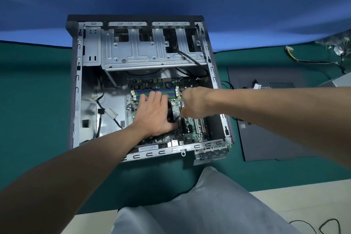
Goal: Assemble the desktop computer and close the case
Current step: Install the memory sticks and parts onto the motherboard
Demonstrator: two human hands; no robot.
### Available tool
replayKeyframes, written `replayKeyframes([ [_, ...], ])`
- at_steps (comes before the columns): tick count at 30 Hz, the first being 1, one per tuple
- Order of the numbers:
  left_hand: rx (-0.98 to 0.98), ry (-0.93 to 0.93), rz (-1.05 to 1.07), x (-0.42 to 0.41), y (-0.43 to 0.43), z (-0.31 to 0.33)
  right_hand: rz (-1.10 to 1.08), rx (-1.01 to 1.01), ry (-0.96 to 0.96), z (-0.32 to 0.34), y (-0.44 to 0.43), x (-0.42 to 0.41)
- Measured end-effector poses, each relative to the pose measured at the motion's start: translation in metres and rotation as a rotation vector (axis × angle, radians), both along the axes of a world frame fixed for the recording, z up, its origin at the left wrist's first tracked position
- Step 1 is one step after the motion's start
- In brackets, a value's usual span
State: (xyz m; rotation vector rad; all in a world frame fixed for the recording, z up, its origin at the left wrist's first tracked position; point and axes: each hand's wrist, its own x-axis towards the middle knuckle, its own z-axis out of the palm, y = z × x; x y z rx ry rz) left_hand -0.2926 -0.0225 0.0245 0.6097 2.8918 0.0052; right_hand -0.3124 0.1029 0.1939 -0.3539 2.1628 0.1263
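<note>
While the open computer case (pixel 144 85) lies on its side on the green table (pixel 38 100) at frame centre, both hands reach onto its motherboard (pixel 190 129). Left hand (pixel 153 114) lies flat, fingers (pixel 152 97) together, over a black cooler fan (pixel 171 112). Right hand (pixel 195 102) curls beside it; its grip cannot be told. A dark side panel (pixel 266 119) lies at right.

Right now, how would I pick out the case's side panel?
Start at the open computer case lying on the green mat. Look just past its right wall: the side panel lies flat there, a large dark grey sheet, unlike the bare silver frame beside it.
</note>
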Motion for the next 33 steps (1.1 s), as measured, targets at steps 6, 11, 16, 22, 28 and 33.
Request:
replayKeyframes([
  [6, 0.051, -0.049, -0.002, 0.002, -0.004, 0.004, 0.903, -0.12, 0.402, 0.001, -0.002, 0.018],
  [11, -0.007, -0.005, -0.003, 0.001, 0.0, 0.0, -0.109, -0.126, 0.243, -0.006, -0.002, 0.013],
  [16, -0.008, 0.019, 0.001, 0.001, 0.0, -0.003, 0.077, -0.002, 0.047, 0.002, 0.004, 0.009],
  [22, 0.007, -0.008, -0.025, 0.001, -0.003, 0.001, 0.926, -0.05, 0.406, 0.003, 0.002, 0.019],
  [28, -0.02, 0.026, -0.015, 0.0, 0.0, -0.001, -0.243, -0.079, 0.209, -0.011, -0.002, 0.005],
  [33, 0.041, 0.02, -0.014, 0.001, -0.001, 0.0, 0.417, 0.069, 0.229, -0.004, -0.004, 0.018],
])
